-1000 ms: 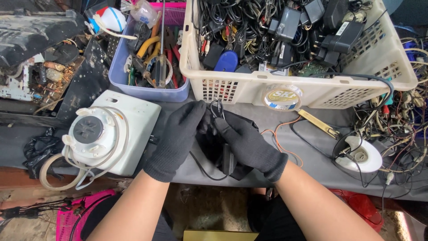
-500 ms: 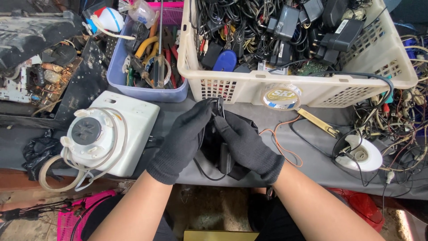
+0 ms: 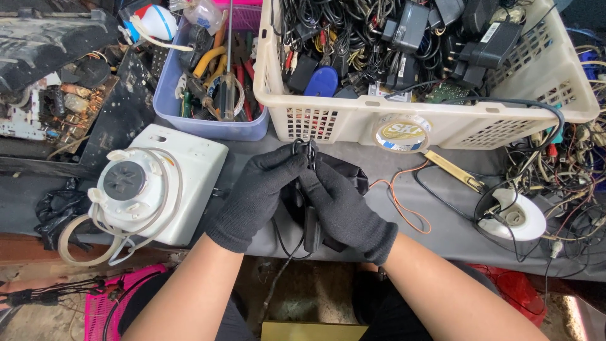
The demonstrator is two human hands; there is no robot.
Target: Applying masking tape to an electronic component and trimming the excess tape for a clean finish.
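Observation:
Both of my hands wear black knit gloves and meet at the middle of a grey table top (image 3: 435, 227). My left hand (image 3: 255, 196) and my right hand (image 3: 344, 211) pinch a thin black cable (image 3: 305, 149) between their fingertips. Under the hands lies a black pouch or adapter (image 3: 344, 172) with a black cord (image 3: 284, 243) that hangs over the table's front edge. A white instant camera (image 3: 161, 183) with a white strap lies just left of my left hand.
A cream plastic basket (image 3: 353, 120) full of black adapters and cables stands behind the hands. A blue tub (image 3: 208, 126) of screwdrivers and pliers is at the back left. A tape roll (image 3: 402, 134), an orange wire (image 3: 404, 208) and a white round part (image 3: 511, 218) lie to the right.
My hands have shifted a little and drawn closer together, with the fingertips now pinching the cable loop higher up near the basket.

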